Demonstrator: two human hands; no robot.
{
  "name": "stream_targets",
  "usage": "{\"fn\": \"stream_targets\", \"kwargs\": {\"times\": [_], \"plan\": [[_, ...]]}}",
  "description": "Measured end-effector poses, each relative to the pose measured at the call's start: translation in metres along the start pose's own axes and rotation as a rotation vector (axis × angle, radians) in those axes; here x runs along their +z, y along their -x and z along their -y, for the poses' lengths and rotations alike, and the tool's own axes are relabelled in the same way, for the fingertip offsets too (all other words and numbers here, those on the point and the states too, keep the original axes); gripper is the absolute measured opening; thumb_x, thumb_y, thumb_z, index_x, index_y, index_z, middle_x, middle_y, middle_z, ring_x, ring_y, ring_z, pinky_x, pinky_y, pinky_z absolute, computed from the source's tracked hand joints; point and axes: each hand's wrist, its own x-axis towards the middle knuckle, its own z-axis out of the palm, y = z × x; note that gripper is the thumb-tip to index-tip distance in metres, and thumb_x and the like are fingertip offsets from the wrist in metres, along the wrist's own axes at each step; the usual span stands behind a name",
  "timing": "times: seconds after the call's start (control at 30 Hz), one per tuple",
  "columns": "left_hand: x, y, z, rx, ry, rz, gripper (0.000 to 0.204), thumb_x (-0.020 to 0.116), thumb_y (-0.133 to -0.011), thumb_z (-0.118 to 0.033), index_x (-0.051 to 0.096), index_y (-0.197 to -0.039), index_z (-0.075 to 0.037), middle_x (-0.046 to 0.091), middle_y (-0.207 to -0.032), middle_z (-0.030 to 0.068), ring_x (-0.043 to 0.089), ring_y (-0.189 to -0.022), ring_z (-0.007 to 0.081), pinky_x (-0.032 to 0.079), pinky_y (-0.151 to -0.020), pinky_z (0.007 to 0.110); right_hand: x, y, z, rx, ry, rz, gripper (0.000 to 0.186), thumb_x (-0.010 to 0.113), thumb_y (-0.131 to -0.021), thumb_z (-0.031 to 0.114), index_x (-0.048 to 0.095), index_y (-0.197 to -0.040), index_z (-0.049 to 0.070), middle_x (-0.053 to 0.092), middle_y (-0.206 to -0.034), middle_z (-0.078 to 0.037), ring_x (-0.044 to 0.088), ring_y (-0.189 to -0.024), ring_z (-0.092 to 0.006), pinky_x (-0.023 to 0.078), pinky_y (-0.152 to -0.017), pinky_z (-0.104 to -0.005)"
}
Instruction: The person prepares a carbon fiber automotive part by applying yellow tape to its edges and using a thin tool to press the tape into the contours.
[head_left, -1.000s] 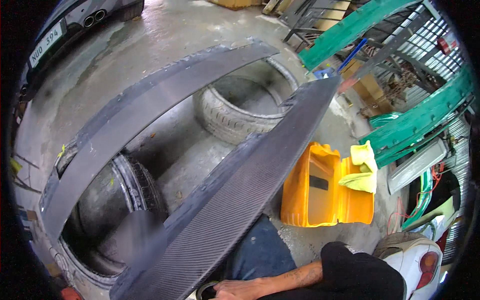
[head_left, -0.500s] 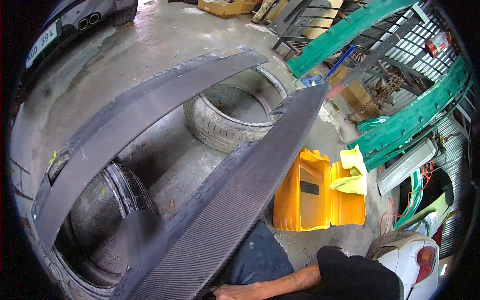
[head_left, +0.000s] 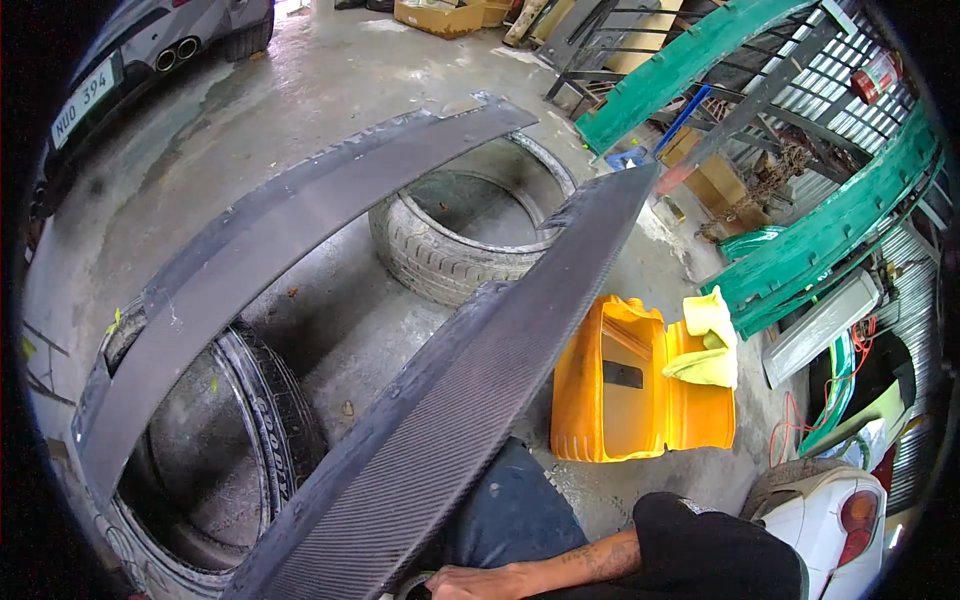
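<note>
At the lower edge is my right hand [head_left: 468,583], its fingers curled and partly cut off by the picture's edge. Beside the fingers shows a dark thing with a pale rounded rim [head_left: 415,584], too little of it to name. Just left of the hand lies a long, tapering carbon-fibre panel [head_left: 450,400], its woven top facing up and its narrow end pointing away to the right. A second curved carbon-fibre panel [head_left: 270,215] rests farther left across a far tyre [head_left: 435,255] and a near tyre [head_left: 275,430]. My left hand does not show.
Right of the near panel stands an open yellow plastic container [head_left: 600,400] with a pale yellow cloth [head_left: 710,345] on it. Green curved panels [head_left: 810,230] hang on a rack at the right. Parked cars show at the upper left [head_left: 190,25] and lower right [head_left: 830,520].
The view has shifted slightly. My right hand stays nearly in place by the panel's edge, and the pale-rimmed thing beside it shows more. A blurred grey patch over the near tyre is gone.
</note>
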Motion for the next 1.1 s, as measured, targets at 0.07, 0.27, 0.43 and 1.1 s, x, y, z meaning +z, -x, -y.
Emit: {"fn": "stream_targets", "kwargs": {"times": [0.07, 0.27, 0.43, 1.1], "plan": [[0.002, -0.001, 0.003, 0.105, -0.049, 0.004, 0.014, 0.072, -0.094, -0.011, 0.063, -0.092, -0.001, 0.058, -0.081, 0.0005, 0.042, -0.064, 0.0083, 0.032, -0.055, 0.025, 0.000, 0.001, 0.000, 0.024, -0.042, 0.004, 0.033, 0.069, -0.085, 0.014, 0.051, -0.059, 0.007, 0.050, -0.050, -0.011, 0.051, -0.041, -0.0300, 0.036, -0.041, -0.0420], [0.011, 0.004, 0.005, 0.283, -0.078, -0.036, 0.012, 0.067, -0.097, -0.011, 0.062, -0.092, -0.001, 0.055, -0.079, 0.0023, 0.041, -0.062, 0.0100, 0.031, -0.054, 0.026, 0.000, 0.002, 0.003, -0.009, -0.061, -0.031, 0.036, 0.069, -0.084, 0.013, 0.046, -0.057, 0.007, 0.047, -0.049, -0.010, 0.047, -0.040, -0.0297, 0.034, -0.042, -0.0413], [0.015, 0.012, 0.013, 0.361, -0.037, -0.086, 0.015, 0.067, -0.098, -0.015, 0.061, -0.093, -0.002, 0.054, -0.076, 0.0014, 0.041, -0.061, 0.0084, 0.031, -0.054, 0.024, 0.000, -0.002, 0.010, -0.055, -0.073, -0.055, 0.035, 0.068, -0.083, 0.012, 0.044, -0.058, 0.005, 0.047, -0.055, -0.010, 0.048, -0.044, -0.0286, 0.035, -0.044, -0.0409], [0.004, 0.044, 0.004, 0.155, 0.174, -0.272, 0.016, 0.063, -0.100, -0.018, 0.061, -0.096, -0.002, 0.057, -0.089, 0.0021, 0.049, -0.074, 0.0095, 0.041, -0.066, 0.022, -0.012, 0.020, 0.018, 0.173, -0.164, -0.069, 0.028, 0.068, -0.089, 0.024, 0.060, -0.072, 0.004, 0.052, -0.058, -0.011, 0.052, -0.049, -0.0175, 0.041, -0.051, -0.0356]]}}
